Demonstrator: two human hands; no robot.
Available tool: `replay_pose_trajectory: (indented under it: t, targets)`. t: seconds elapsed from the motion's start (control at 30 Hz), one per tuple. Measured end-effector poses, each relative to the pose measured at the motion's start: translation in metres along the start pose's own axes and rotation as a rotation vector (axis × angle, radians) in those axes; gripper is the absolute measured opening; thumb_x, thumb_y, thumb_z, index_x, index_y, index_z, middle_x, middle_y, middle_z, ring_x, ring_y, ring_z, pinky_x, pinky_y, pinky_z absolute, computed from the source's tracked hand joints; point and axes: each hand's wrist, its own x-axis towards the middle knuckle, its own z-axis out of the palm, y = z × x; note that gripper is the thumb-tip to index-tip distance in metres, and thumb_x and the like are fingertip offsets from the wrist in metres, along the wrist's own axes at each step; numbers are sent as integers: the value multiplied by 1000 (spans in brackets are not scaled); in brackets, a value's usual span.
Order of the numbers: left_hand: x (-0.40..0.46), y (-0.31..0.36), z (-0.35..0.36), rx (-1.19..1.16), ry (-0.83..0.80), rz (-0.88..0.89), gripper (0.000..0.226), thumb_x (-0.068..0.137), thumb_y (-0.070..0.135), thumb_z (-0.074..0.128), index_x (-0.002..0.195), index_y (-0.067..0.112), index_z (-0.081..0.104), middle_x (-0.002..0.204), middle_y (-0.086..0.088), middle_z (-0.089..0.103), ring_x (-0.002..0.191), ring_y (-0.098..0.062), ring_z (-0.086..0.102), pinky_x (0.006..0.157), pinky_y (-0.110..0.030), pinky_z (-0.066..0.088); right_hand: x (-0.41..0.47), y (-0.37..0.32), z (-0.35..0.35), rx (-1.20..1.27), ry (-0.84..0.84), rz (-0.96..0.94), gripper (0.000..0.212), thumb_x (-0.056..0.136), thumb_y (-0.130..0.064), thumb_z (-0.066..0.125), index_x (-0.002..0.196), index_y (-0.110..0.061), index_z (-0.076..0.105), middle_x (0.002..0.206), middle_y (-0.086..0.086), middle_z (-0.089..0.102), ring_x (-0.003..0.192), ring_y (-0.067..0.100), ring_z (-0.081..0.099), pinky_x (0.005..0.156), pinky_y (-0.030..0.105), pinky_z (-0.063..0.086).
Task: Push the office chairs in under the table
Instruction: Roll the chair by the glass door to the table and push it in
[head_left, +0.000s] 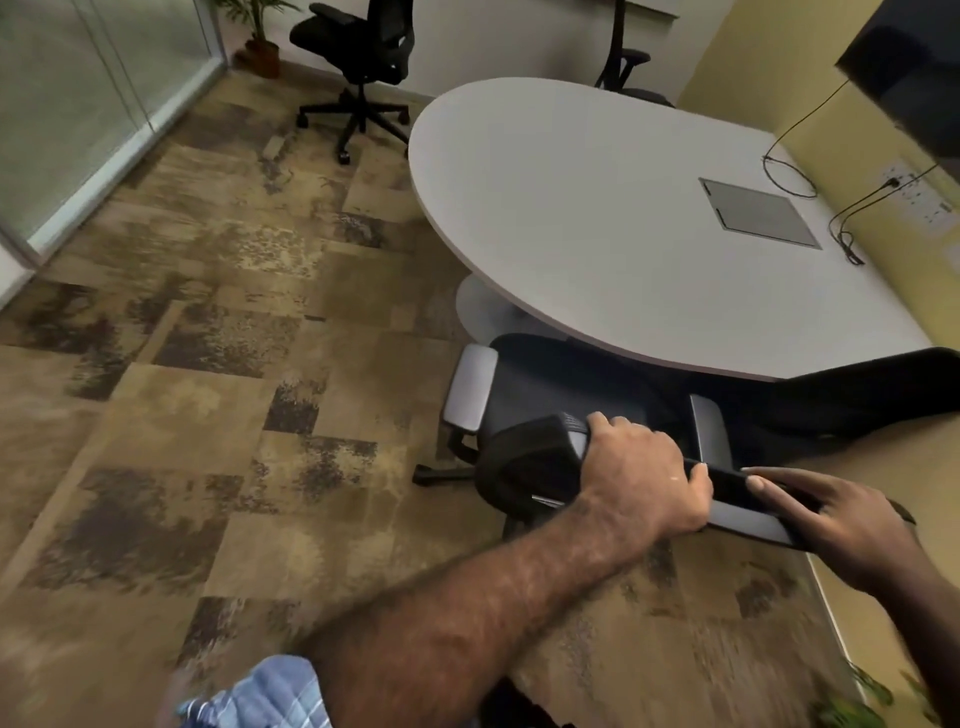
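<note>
A black office chair (524, 462) with grey armrests stands at the near edge of the white oval table (597, 208), its seat partly under the tabletop. My left hand (641, 473) grips the top of its backrest. My right hand (841, 514) holds the same backrest top further right. A second black chair (358, 47) stands apart from the table at the far left, on the carpet. A third chair (623, 67) shows behind the table's far edge. The back of another black chair (872, 395) is at the right, close to the table.
A glass partition (78, 119) runs along the left. A potted plant (260, 41) stands in the far corner. Cables (789, 171) lie on the table near the yellow wall (779, 62); a grey hatch (758, 213) is set in the tabletop. Patterned carpet (208, 389) spreads to the left.
</note>
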Motion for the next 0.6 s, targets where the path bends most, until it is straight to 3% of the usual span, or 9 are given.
replay_pose_trajectory:
  t: [0.1, 0.27, 0.5, 0.6]
  targets:
    - [-10, -6, 2, -3, 14, 9, 61, 100, 63, 41, 90, 13, 74, 90, -11, 71, 87, -29, 63, 92, -51, 42, -14, -14, 2, 14, 3, 22, 54, 90, -94, 41, 115, -61, 76, 116, -14, 81, 95, 12, 65, 71, 35, 50]
    - [-13, -20, 4, -36, 42, 27, 59, 98, 65, 41, 83, 16, 71, 81, -7, 67, 82, -25, 61, 91, -50, 43, -25, -23, 8, 10, 33, 45, 61, 92, -96, 39, 120, -57, 77, 115, -16, 80, 92, 10, 63, 66, 23, 46]
    - [11, -41, 4, -50, 89, 74, 56, 95, 68, 40, 62, 23, 49, 59, 4, 47, 61, -13, 43, 77, -42, 33, -12, -37, 10, 18, 44, 58, 73, 91, -97, 36, 121, -48, 80, 115, -13, 81, 95, 13, 66, 65, 29, 50]
    - [28, -50, 4, -29, 92, 85, 58, 94, 70, 38, 64, 23, 57, 59, 5, 51, 58, -10, 41, 81, -46, 37, -2, -43, 9, 27, 64, 57, 77, 91, -98, 34, 121, -45, 82, 117, -12, 81, 99, 16, 70, 66, 30, 52]
